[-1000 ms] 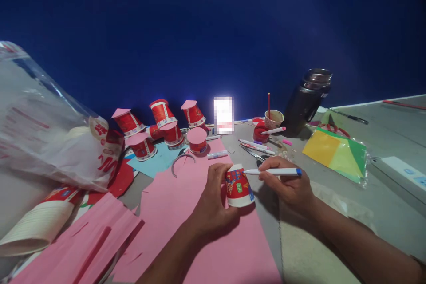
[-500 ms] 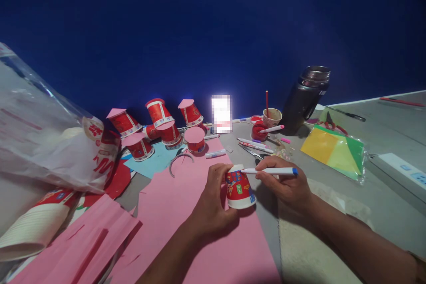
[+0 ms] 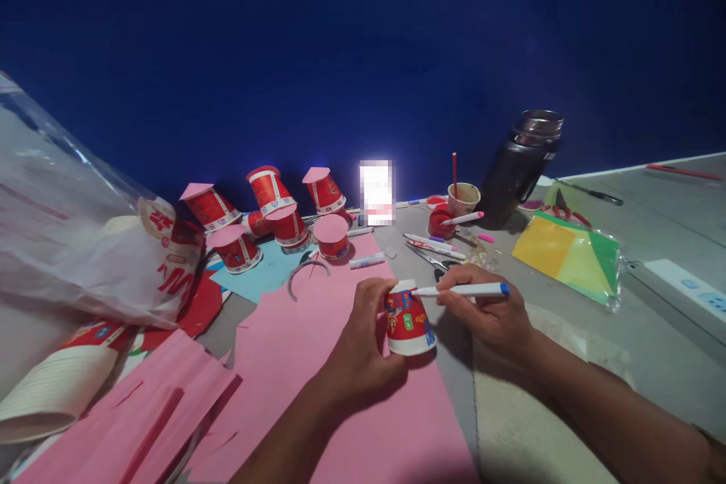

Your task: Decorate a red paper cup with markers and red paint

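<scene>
One paper cup [image 3: 407, 321] is held in the left hand [image 3: 368, 336], whose fingers and thumb are curled from its base to its rim. One white marker with a blue end [image 3: 476, 290] is pinched in the right hand [image 3: 491, 314], fingers nearly closed. The cup is held over the right edge of the large pink sheet [image 3: 283, 363]; its mouth is turned down and slightly tilted. Its red wall is printed with blue and yellow figures and one green patch, bordered by white at both ends. The marker's tip is brought to the upper wall; whether contact is made cannot be told.

One pair of scissors [image 3: 436, 270] is seen just right of the sheet. Around the sheet's far left part, five red cups topped with pink discs [image 3: 332, 231] are counted. One grey ring [image 3: 292, 285] is laid on the sheet. Right of its far end are placed one cup holding a red stick [image 3: 463, 200] and, farther right, one black flask [image 3: 513, 174] and one power strip [image 3: 686, 302]. Left of the sheet, one plastic bag [image 3: 96, 242] and one nested stack of cups [image 3: 51, 393] are seen.
</scene>
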{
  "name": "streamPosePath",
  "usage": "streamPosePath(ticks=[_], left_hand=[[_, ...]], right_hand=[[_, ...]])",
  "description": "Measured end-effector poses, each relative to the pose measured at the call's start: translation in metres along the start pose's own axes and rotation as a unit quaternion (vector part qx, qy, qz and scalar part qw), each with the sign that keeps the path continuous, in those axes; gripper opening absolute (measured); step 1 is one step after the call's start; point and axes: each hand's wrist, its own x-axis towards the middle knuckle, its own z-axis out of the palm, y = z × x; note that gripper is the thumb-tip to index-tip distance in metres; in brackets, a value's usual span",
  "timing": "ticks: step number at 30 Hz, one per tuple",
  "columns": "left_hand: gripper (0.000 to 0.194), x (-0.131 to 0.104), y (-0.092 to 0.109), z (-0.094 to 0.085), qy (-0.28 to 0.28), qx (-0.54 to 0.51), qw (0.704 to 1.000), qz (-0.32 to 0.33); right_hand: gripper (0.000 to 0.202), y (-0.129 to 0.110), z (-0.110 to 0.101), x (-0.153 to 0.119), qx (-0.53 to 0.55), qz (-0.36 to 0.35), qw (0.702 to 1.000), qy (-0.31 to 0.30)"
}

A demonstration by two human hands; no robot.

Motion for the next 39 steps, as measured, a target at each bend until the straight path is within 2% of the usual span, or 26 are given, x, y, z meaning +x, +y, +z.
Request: streamPosePath(ticks=[4,14,21,29,39], left_hand=[[0.073,-0.0004,-0.0019,0.0004,0.004,0.012,1.0,0.002],[0.072,-0.0006,-0.0025,0.0011,0.01,0.022,1.0,-0.001],[0.082,-0.0029,0.0008,-0.0014,0.024,0.128,0.991,0.019],[0.09,-0.0062,-0.0003,-0.0001,0.014,0.19,0.979,0.067],[0.085,-0.0056,0.0028,-0.0001,0.012,0.204,0.977,0.061]], right_hand=[[0.011,0.0009,-0.0007,0.0019,-0.007,-0.009,1.0,-0.005],[0.014,-0.0058,-0.0047,0.0038,0.002,0.042,0.998,-0.042],[0.013,-0.0039,-0.0014,-0.0008,-0.005,-0.004,1.0,0.003],[0.007,-0.007,0.0038,-0.0041,0.003,-0.074,0.997,-0.009],[0.009,-0.0043,0.0042,-0.0047,-0.016,-0.077,0.996,-0.04]])
